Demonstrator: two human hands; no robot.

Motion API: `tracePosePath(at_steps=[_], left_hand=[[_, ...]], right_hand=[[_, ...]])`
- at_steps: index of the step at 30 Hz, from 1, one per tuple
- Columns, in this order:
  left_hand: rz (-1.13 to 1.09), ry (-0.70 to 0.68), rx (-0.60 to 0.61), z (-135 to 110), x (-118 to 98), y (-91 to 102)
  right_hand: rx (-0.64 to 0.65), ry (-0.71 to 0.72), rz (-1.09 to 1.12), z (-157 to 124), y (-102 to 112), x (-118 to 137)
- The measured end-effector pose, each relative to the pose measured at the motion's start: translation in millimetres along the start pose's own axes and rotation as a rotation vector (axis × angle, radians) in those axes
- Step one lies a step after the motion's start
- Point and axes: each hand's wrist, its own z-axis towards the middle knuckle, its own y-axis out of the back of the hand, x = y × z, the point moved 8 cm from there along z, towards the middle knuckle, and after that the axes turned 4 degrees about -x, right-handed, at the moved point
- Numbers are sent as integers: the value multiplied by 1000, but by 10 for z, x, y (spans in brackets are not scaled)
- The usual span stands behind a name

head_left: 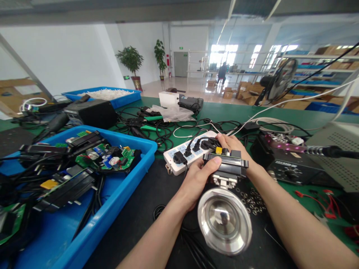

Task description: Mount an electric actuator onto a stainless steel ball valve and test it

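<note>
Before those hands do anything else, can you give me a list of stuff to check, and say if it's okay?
1. Left hand gripping the black module: ok, its thumb presses on top.
2. Right hand holding something: cannot tell, its fingers are partly hidden behind the module.
3. Metal dish joined to the module: ok, it looks attached by a bracket.
4. Black plugs in the power strip: ok, several sit in it.
5. Power off at the strip: cannot tell.
6. Small metal rings gathered in a container: not ok, they lie loose beside the dish.
</note>
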Motion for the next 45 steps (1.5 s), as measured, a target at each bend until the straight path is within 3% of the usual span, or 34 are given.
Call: tracePosePath(at_steps=[45], left_hand=[[-14, -10, 3, -1, -10, -6]], right_hand=[[-25, -20, 41, 30, -32, -87]])
